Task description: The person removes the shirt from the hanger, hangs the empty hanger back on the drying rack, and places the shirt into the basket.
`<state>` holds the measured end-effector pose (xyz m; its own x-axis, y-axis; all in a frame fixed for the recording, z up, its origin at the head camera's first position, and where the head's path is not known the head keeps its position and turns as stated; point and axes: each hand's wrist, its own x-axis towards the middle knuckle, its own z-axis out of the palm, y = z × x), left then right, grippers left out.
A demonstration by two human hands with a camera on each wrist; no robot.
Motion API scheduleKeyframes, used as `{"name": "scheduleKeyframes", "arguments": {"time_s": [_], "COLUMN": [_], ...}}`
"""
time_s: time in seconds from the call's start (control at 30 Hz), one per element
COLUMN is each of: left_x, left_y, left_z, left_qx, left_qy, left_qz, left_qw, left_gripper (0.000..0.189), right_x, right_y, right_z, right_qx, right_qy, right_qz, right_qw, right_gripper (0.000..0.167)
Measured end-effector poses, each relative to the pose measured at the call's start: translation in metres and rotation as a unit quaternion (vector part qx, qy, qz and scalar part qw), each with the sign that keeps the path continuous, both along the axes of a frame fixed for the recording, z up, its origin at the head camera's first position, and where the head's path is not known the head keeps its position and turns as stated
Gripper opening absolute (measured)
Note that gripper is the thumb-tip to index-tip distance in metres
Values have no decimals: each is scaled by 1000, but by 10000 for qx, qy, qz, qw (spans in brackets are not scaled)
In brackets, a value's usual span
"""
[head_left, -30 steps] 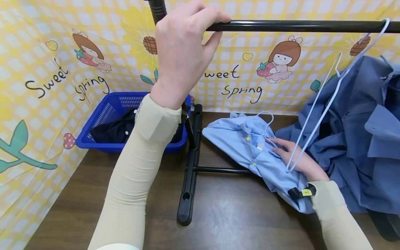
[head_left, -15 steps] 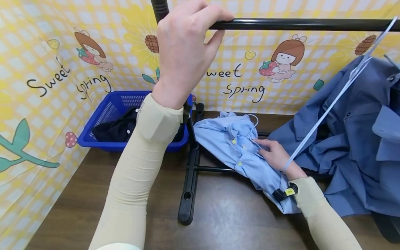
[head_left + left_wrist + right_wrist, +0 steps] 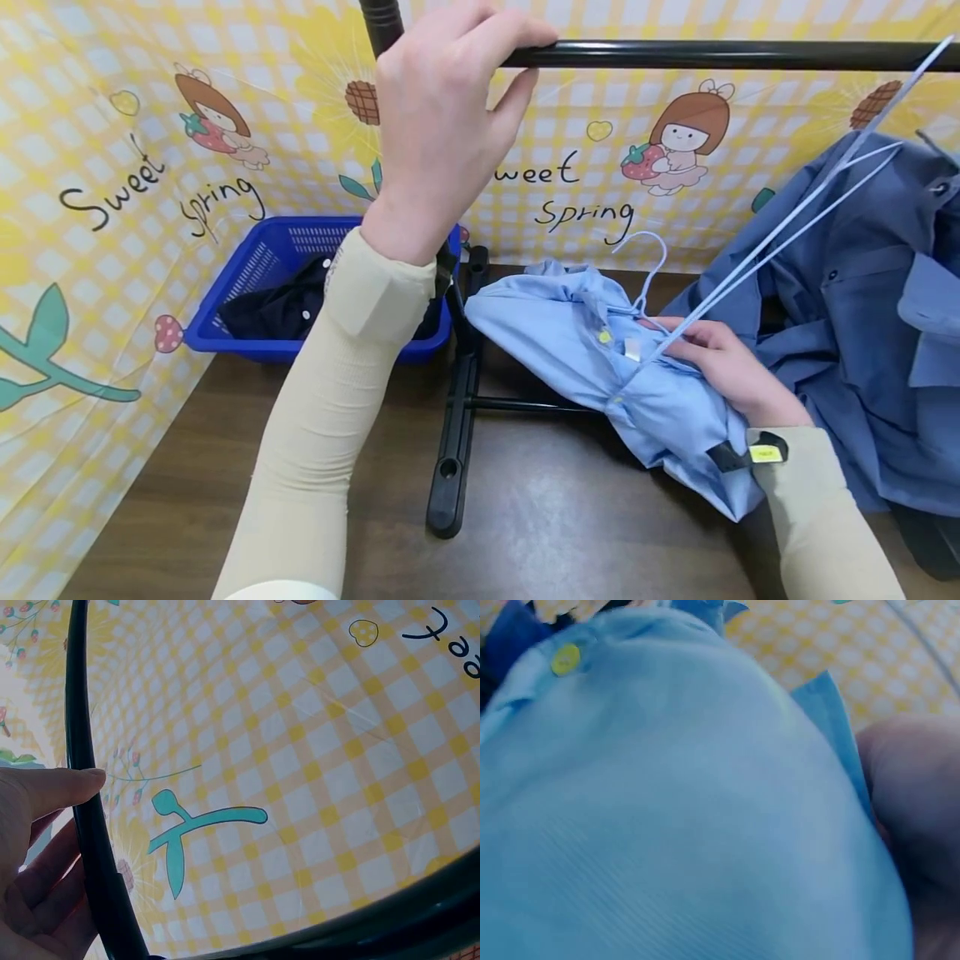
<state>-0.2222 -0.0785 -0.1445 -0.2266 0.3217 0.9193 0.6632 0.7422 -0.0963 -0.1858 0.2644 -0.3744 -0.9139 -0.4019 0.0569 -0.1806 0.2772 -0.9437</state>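
Note:
My left hand (image 3: 450, 125) grips the black rail (image 3: 675, 55) of a clothes rack at its left corner. In the left wrist view its thumb (image 3: 67, 786) lies across the black tube with the fingers behind. A light blue shirt (image 3: 540, 333) with yellow buttons hangs on a white hanger (image 3: 662, 250), whose hook stands free above the collar. At the collar my right hand (image 3: 727, 367) holds this hanger, its fingertips partly hidden by cloth. The shirt fills most of the right wrist view, with part of the right hand (image 3: 922, 802) along its right side.
An unfilled white hanger (image 3: 780, 225) hangs from the rail and slants across the blue shirt. Darker blue garments (image 3: 847, 317) hang at the right. A blue basket (image 3: 247, 346) with dark clothing stands behind the left arm. The rack's black foot (image 3: 453, 450) rests on the wooden table (image 3: 585, 517).
The right hand first shifted left with the blue shirt, then came back right, the hanger hook now higher. The unfilled hanger has swung and turned over the shirt. The left hand stays on the rail.

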Motion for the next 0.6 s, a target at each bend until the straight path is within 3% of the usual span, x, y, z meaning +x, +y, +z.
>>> {"name": "scheduleKeyframes", "arguments": {"time_s": [0.1, 0.2, 0.33, 0.47, 0.6], "left_x": [0, 3, 16, 42, 65], "left_y": [-2, -3, -5, -13, -26], "left_z": [-2, -3, -12, -36, -72], "left_qx": [-39, -214, -269, -254, -455], "left_qy": [-10, -242, -334, -487, -1443], "left_qz": [-210, -380, -809, -1078, -1156], "left_qw": [9998, 9988, 9958, 9927, 9817], "left_gripper": [28, 38, 44, 40, 33], "right_x": [8, 16, 24, 27, 28], "right_y": [13, 20, 14, -9, -34], "right_z": [11, 20, 22, 16, 10], "right_qx": [-243, -455, -522, 3, 394], "right_qy": [48, -10, 101, 367, 586], "right_qz": [175, 429, 1035, 1353, 1608], "right_qw": [9995, 9980, 9932, 9901, 9845], "right_gripper": [33, 33, 35, 36, 36]}}
